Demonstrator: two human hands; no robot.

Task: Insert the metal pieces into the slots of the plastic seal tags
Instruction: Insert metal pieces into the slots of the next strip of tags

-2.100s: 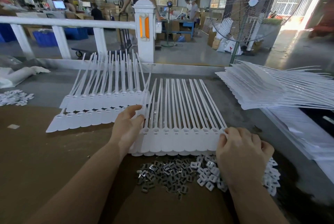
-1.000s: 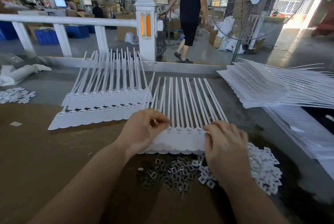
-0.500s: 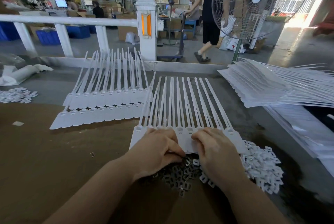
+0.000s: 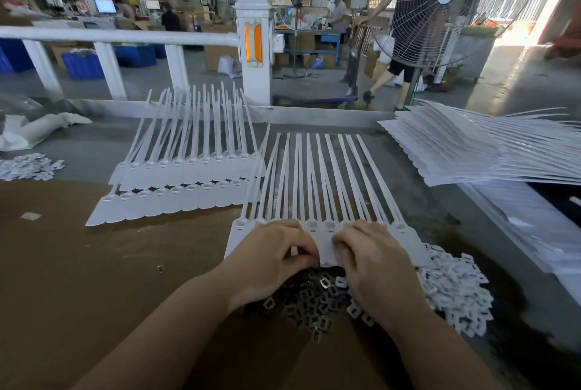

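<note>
A row of white plastic seal tags (image 4: 405,238) lies on the brown cardboard, straps fanning away from me. My left hand (image 4: 270,260) and right hand (image 4: 374,260) sit side by side on the tag heads, fingers curled. The left thumb and forefinger pinch at the lower edge of the row, and the right fingertips curl onto a tag head beside them. Directly under both hands lies a heap of small metal pieces (image 4: 314,304), partly hidden by my wrists. I cannot see whether either hand holds a metal piece.
Two more rows of tags (image 4: 188,188) lie at the back left. A thick stack of tags (image 4: 471,153) fills the right. Small white plastic clips (image 4: 456,292) are piled right of the metal heap. One stray metal piece (image 4: 159,269) lies on the cardboard (image 4: 78,263).
Both hands slid inward along the tag row from its ends and drew it toward me, onto the metal heap. They now sit close together at its lower edge.
</note>
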